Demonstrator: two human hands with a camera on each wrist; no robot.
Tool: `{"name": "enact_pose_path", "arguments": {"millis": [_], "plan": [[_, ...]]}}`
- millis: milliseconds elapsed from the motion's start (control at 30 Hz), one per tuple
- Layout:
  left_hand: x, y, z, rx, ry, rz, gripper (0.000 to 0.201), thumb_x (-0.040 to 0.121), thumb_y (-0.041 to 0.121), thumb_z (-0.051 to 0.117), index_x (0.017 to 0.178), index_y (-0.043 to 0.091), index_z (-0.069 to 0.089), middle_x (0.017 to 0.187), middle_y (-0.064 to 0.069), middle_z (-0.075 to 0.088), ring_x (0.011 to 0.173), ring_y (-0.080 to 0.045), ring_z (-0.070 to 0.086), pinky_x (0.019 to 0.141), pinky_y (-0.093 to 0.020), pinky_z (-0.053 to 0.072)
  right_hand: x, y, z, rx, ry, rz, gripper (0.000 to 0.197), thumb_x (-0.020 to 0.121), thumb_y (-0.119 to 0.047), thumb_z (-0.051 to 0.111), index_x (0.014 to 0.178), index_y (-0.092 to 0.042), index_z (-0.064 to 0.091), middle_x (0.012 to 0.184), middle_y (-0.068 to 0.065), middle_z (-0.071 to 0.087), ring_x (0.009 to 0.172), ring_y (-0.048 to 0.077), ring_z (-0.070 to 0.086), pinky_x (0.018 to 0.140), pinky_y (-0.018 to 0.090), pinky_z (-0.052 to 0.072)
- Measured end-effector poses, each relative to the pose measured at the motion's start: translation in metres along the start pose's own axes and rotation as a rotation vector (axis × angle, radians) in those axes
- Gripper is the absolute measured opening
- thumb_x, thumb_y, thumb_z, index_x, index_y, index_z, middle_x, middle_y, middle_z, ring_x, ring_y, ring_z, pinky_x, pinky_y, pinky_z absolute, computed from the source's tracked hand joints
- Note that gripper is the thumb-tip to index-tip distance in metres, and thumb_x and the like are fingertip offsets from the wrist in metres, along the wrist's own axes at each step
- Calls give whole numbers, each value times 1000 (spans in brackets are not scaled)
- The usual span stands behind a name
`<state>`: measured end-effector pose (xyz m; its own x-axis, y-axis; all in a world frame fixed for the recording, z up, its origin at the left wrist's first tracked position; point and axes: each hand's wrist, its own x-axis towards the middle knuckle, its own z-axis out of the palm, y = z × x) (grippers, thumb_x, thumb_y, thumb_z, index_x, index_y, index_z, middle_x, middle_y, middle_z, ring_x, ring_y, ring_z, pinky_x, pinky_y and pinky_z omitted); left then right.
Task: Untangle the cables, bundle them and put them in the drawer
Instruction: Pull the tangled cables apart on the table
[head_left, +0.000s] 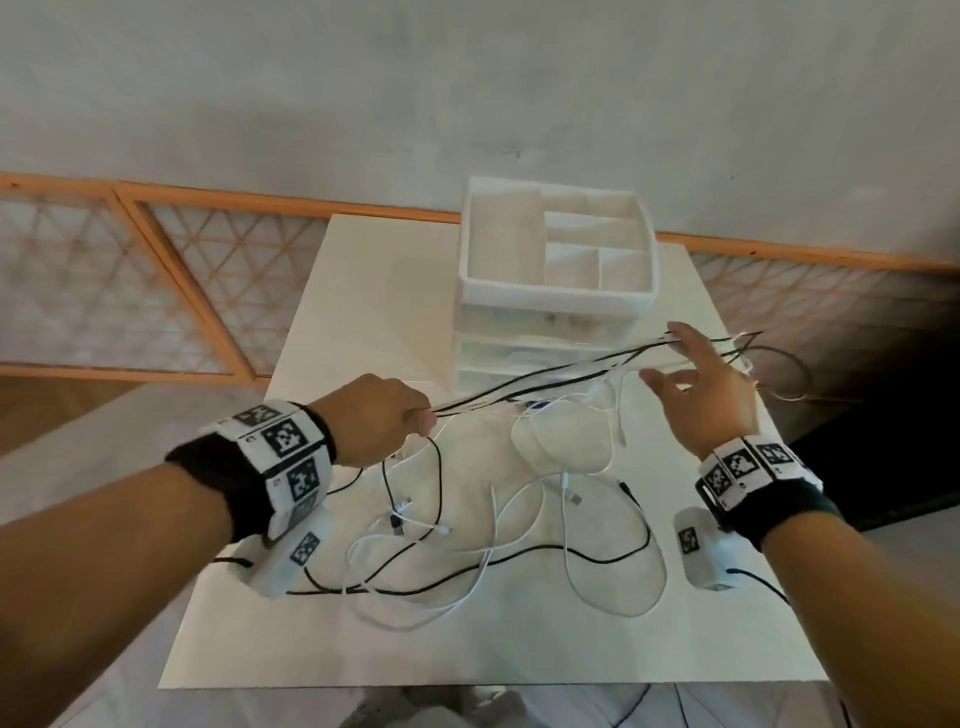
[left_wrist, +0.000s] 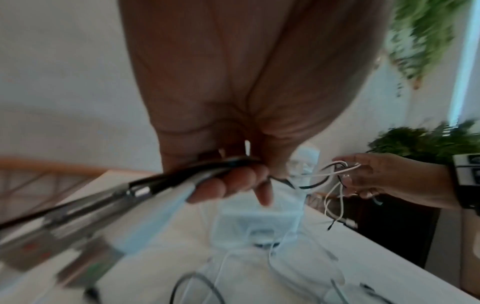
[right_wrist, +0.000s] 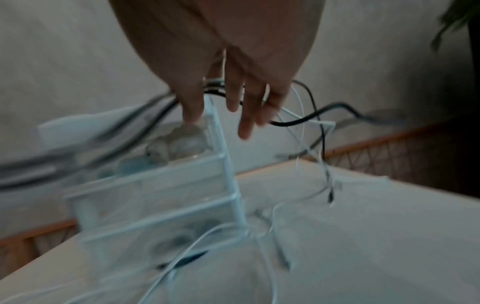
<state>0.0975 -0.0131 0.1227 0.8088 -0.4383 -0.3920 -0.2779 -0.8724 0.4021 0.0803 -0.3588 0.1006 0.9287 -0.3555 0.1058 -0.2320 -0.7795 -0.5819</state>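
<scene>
A tangle of black and white cables (head_left: 467, 545) sprawls over the white table (head_left: 363, 322). My left hand (head_left: 415, 415) is raised above it and grips a bunch of black and white strands (left_wrist: 161, 181) in a curled fist. Those strands (head_left: 545, 382) stretch tight to the right, across the spread, straight fingers of my right hand (head_left: 691, 371), and their loose ends (right_wrist: 324, 144) dangle beyond it. Behind the strands stands a white drawer unit (head_left: 556, 332) with clear drawers that look pushed in and a divided tray on top.
A wooden lattice railing (head_left: 156, 280) runs behind the table, and a dark gap drops off past the table's right edge (head_left: 753, 415). Green plants (left_wrist: 428, 144) stand to the right. Small white camera units (head_left: 701, 551) hang under both wrists.
</scene>
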Motion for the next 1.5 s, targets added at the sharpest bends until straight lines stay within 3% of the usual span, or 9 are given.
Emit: {"name": "enact_pose_path", "arguments": {"millis": [100, 200, 300, 533, 800, 1033, 1267, 1400, 1500], "plan": [[8, -17, 24, -87, 143, -83, 29, 102, 18, 44, 102, 16, 73, 90, 10, 64, 86, -13, 56, 71, -20, 39, -25, -2, 42, -91, -317, 67, 91, 87, -27, 75, 158, -30, 17, 142, 11, 57, 122, 35, 60, 106, 38, 42], [7, -24, 30, -259, 194, -180, 28, 101, 19, 47, 95, 16, 74, 71, 17, 55, 64, -1, 48, 52, -8, 35, -64, -19, 84, -84, -323, -129, 63, 86, -27, 73, 143, -28, 46, 122, 2, 65, 100, 22, 65, 98, 41, 51], [4, -28, 29, -293, 165, -204, 23, 98, 30, 55, 84, 17, 67, 68, 7, 54, 65, -12, 51, 53, -20, 35, -107, -53, 120, -57, -575, -426, 41, 89, -28, 66, 129, -36, 59, 116, -5, 63, 83, 8, 55, 91, 40, 53], [-6, -33, 38, -222, 94, -205, 26, 96, 28, 56, 78, 10, 57, 74, -9, 57, 67, -24, 51, 56, -29, 35, -158, -114, 207, -607, -925, -809, 78, 89, -21, 56, 151, -47, 16, 166, 1, 1, 146, 33, 19, 116, 52, 26], [-10, -68, 62, -241, 123, -344, 31, 96, 30, 55, 73, 11, 58, 77, -10, 61, 68, -25, 53, 51, -26, 33, -109, -60, 177, -544, -672, -581, 25, 95, -15, 53, 116, -14, 67, 117, 11, 58, 114, 33, 56, 88, 35, 46], [-1, -75, 74, -397, 98, -497, 31, 95, 30, 52, 95, 4, 70, 85, -9, 63, 82, -30, 58, 62, -28, 39, -65, -42, 112, -463, -156, -264, 13, 90, -30, 67, 88, -31, 80, 86, 8, 69, 95, 36, 56, 83, 43, 41], [6, -27, 16, -1137, 169, -374, 11, 92, 5, 56, 81, 5, 58, 58, -3, 36, 43, -13, 30, 41, -22, 26, -63, -68, 72, 223, -470, -169, 22, 88, -17, 57, 88, -22, 78, 82, -10, 76, 87, 3, 65, 86, 28, 50], [4, 2, -20, -1145, 211, -164, 8, 90, 0, 56, 88, 2, 63, 61, -1, 45, 51, -12, 39, 50, -26, 33, -65, -84, 49, 458, -468, -56, 7, 90, -16, 64, 87, -15, 71, 79, 7, 70, 69, 25, 73, 71, 42, 59], [2, 20, -35, -1100, 277, -53, 14, 96, 4, 53, 91, 2, 66, 70, -6, 57, 59, -14, 51, 53, -24, 43, -70, -90, 40, 293, -611, -149, 25, 92, 4, 53, 100, -18, 63, 84, 7, 69, 46, 18, 65, 50, 30, 53]]}}
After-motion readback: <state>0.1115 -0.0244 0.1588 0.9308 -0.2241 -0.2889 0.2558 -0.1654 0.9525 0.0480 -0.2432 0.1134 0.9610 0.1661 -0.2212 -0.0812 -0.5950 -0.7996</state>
